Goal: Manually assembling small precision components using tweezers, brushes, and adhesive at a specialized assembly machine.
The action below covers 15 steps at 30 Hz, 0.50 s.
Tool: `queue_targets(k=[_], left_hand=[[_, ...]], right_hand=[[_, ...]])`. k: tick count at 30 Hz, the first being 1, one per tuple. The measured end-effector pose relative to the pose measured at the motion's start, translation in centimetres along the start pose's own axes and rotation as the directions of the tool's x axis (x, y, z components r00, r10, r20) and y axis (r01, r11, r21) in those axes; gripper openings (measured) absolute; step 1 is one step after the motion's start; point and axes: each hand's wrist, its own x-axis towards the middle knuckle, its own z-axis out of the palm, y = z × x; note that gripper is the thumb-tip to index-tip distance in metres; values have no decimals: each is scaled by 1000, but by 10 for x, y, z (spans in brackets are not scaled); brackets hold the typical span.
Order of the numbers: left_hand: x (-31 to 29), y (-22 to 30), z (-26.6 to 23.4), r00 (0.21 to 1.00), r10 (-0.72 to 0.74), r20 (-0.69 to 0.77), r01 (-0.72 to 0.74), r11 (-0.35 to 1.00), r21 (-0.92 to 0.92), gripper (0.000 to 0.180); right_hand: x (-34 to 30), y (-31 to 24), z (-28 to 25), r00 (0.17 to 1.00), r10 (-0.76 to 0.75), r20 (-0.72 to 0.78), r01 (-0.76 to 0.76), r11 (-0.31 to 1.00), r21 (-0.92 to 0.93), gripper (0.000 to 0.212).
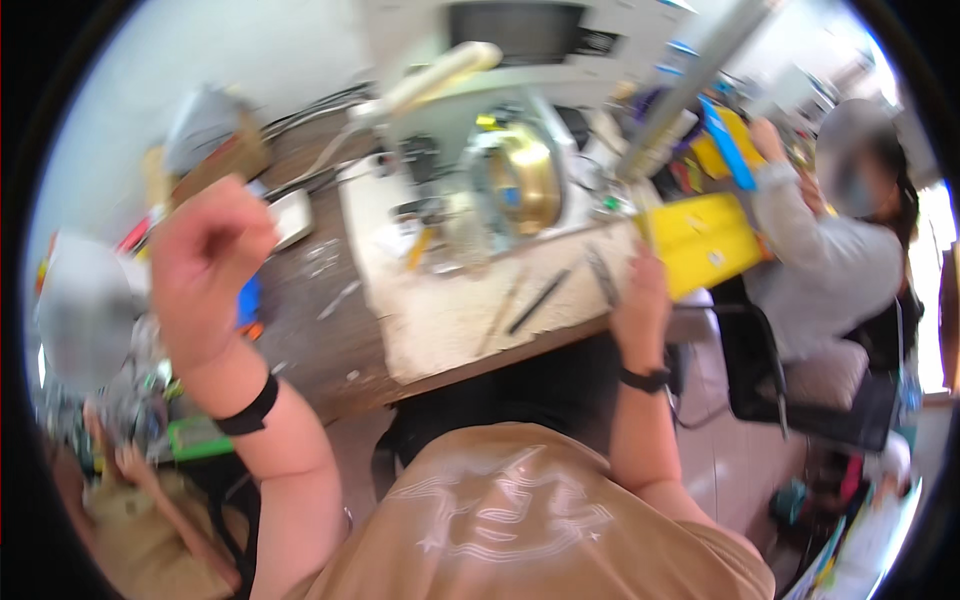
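My left hand [205, 270] is raised over the left part of the brown table, its fingers curled into a loose fist. Whether something small sits inside the fingers cannot be made out. At the right end of the work surface is my right hand [642, 305], blurred, between a metal tweezers-like tool [602, 274] and a yellow tray [702, 243]. Its fingertips are too smeared to show a grip. A dark slim tool [538, 301] and a thin brownish stick [503, 312] lie on the pale work sheet [430, 345].
A brass-coloured ring-shaped device [528, 180] stands at the back, beside a glass jar [467, 240]. A white lamp [440, 78] reaches over the table. One person in grey [830, 260] works at the right; another [150, 510] is at lower left. A black chair [760, 360] stands right.
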Motion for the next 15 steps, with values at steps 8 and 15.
queue_targets(k=[8, 15], left_hand=[[-44, -61, -129, 798, -458, -392, 599, 673, 433, 19], [-68, -125, -166, 767, -358, -532, 627, 241, 741, 28]], right_hand=[[5, -28, -55, 859, 412, 304, -355, 54, 933, 59], [13, -68, -60, 911, 343, 230, -311, 205, 928, 41]])
